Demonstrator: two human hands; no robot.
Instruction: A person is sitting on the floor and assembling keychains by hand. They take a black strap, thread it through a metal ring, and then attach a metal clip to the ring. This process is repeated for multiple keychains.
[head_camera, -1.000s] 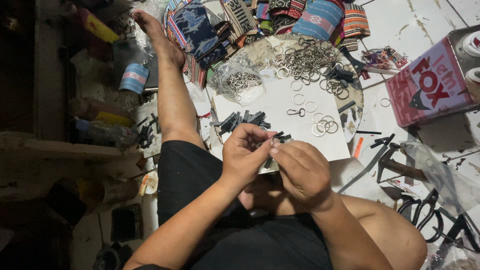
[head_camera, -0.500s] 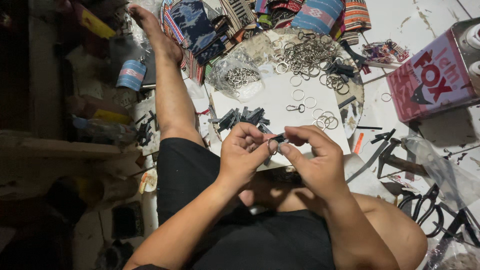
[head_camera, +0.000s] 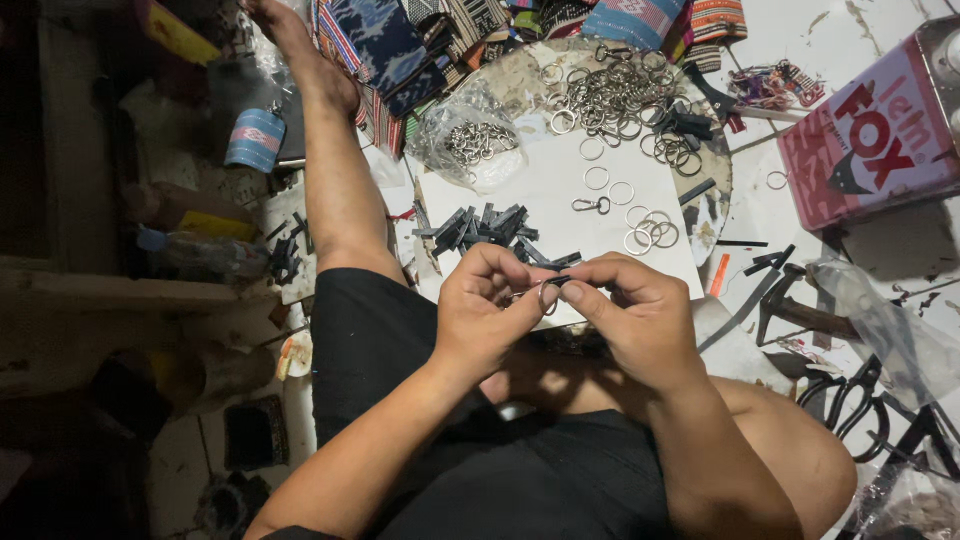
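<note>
Metal ring (head_camera: 548, 298) sits pinched between left hand (head_camera: 487, 315) and right hand (head_camera: 640, 320).

Bright, even light falls on the white sheet (head_camera: 560, 190) and far right floor; the left side sinks into deep shadow; near edges are dim; focus is sharp centrally, corners slightly stretched.

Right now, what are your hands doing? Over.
Left hand and right hand both pinch one small round metal key ring. Loose black strips lie beyond. Nothing blocking.
</note>
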